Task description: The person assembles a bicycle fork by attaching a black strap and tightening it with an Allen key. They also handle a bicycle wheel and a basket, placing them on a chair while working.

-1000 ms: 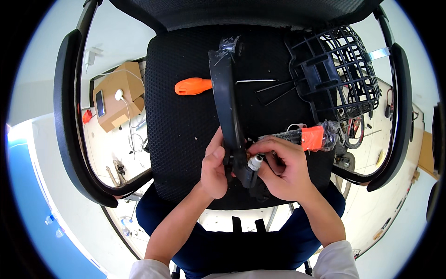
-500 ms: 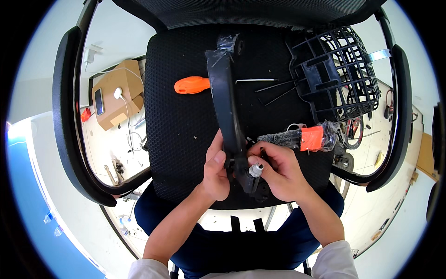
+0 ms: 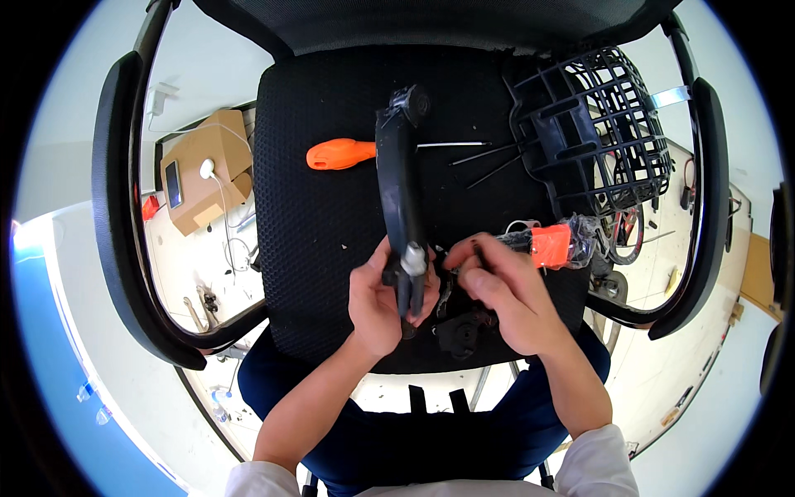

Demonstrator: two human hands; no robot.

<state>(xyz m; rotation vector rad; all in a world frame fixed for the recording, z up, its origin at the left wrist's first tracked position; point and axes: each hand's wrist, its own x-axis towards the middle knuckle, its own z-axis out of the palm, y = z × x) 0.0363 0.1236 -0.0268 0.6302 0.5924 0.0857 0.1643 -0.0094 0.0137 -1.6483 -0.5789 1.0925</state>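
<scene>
My left hand is closed round the near end of a long, curved black part, which carries a silver metal fitting near that end. The part's far end has a round black cap and shiny wrapping. Just right of it, my right hand has its fingers curled together on a thin dark piece, mostly hidden, apart from the black part. Between my hands and lower down, a round black component lies on the seat's front edge. An orange-handled screwdriver lies beyond, its shaft passing behind the curved part.
Everything rests on a black office chair seat between two armrests. A black plastic basket stands at the far right, with thin dark rods beside it. Below it lies a plastic-wrapped orange-and-black item. A cardboard box sits on the floor left.
The curved black part has turned and tilted in my left hand, its far end coming nearer and its fitting shifting left. My right hand has come away from the fitting, uncovering the round component.
</scene>
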